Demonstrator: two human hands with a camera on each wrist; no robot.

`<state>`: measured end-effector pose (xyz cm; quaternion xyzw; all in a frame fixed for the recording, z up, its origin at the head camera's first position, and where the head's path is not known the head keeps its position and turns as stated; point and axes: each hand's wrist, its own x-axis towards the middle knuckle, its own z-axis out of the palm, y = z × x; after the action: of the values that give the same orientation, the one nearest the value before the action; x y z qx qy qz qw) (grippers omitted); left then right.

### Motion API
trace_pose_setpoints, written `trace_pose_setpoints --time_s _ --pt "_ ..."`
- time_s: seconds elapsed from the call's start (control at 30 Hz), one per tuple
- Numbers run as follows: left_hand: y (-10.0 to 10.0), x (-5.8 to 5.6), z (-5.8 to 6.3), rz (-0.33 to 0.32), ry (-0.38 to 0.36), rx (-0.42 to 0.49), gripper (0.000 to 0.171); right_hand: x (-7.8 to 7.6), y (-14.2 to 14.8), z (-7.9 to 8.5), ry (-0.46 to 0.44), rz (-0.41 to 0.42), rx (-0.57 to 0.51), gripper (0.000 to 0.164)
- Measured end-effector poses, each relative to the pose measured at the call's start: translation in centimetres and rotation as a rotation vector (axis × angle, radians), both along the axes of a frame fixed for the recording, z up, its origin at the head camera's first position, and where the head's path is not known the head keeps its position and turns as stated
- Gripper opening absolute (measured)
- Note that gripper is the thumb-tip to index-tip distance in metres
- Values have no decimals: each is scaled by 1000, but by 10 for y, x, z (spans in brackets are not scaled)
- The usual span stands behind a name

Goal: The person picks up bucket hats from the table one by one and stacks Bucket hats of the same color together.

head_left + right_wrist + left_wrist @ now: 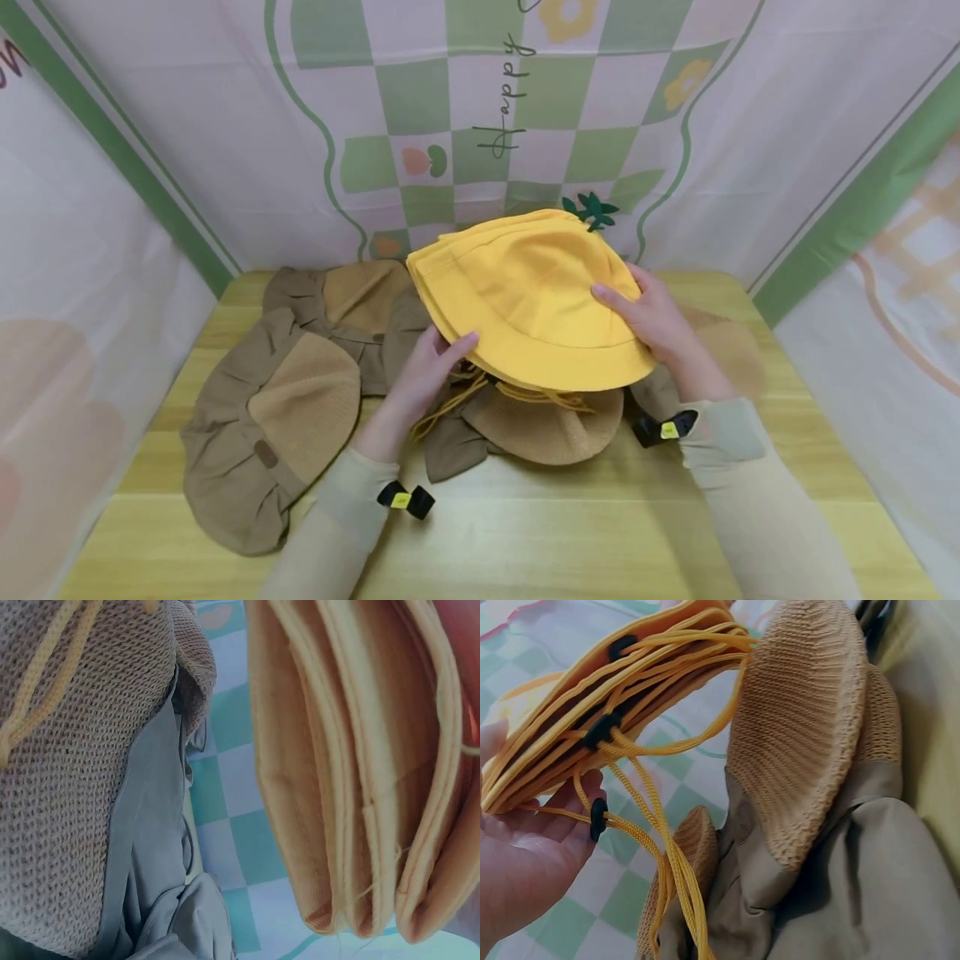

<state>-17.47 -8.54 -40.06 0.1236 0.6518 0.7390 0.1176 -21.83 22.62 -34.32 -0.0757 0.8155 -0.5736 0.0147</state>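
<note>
A stack of yellow bucket hats, folded flat, is held up over the table between both hands. My left hand pinches the lower left brim, thumb in front and fingers behind. At the right side, my right hand grips the stack with its thumb on the front hat. Green felt leaves stick up from the top. In the left wrist view, yellow cords with black cord stoppers hang from the layered brims. The right wrist view shows the stacked brim edges close up.
Brown hats with tan knit panels lie on the wooden table: one at the left, another behind it, one under the yellow stack, and one at the right. A printed cloth hangs behind the table.
</note>
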Motion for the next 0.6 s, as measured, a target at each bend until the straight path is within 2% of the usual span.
trace_pose_setpoints --time_s 0.13,0.23,0.33,0.6 --pt "6 2 -1 -27 19 -39 52 2 5 -1 -5 -53 -86 34" --pt "12 3 -1 -43 32 -28 52 4 9 0 -6 -72 -135 30" --pt "17 4 1 -41 51 -11 50 6 13 1 -12 -78 -167 33" --pt "44 3 7 -40 129 -18 47 17 30 1 -57 -131 -296 24"
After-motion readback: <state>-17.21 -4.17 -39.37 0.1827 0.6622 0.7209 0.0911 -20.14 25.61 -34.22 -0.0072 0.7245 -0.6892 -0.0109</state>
